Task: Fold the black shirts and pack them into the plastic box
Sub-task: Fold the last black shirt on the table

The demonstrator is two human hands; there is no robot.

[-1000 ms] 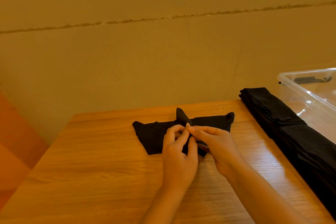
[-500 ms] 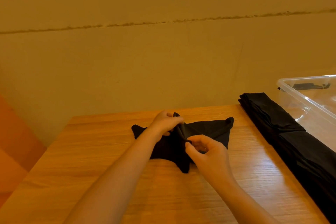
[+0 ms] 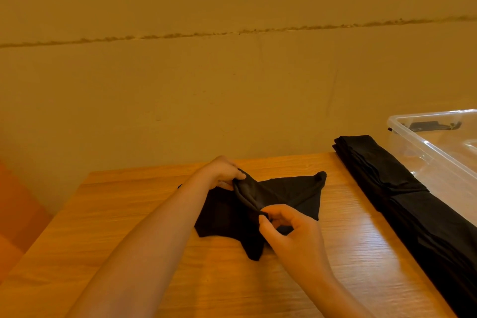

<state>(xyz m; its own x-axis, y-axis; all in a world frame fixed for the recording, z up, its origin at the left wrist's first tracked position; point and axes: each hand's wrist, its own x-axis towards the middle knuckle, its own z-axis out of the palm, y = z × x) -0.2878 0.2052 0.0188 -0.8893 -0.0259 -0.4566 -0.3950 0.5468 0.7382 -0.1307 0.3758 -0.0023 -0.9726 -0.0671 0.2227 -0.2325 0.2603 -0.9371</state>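
Midway at best: black shirt (image 3: pixel 284 196) crumpled at table (image 3: pixel 129 214) centre, unfolded. Left hand (image 3: pixel 222 171) pinching far end of raised fabric ridge, right hand (image 3: pixel 286 227) pinching near end. Stack of black cloth (image 3: pixel 387 186) lying beside plastic box (image 3: pixel 423 142). Box apparently unpacked; folding and packing left.

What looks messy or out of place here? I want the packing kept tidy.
Nothing is spilled or damaged. The black shirt on the table is bunched and uneven, pinched along a raised ridge by the left hand and right hand. The stack of black cloth lies straight beside the plastic box.
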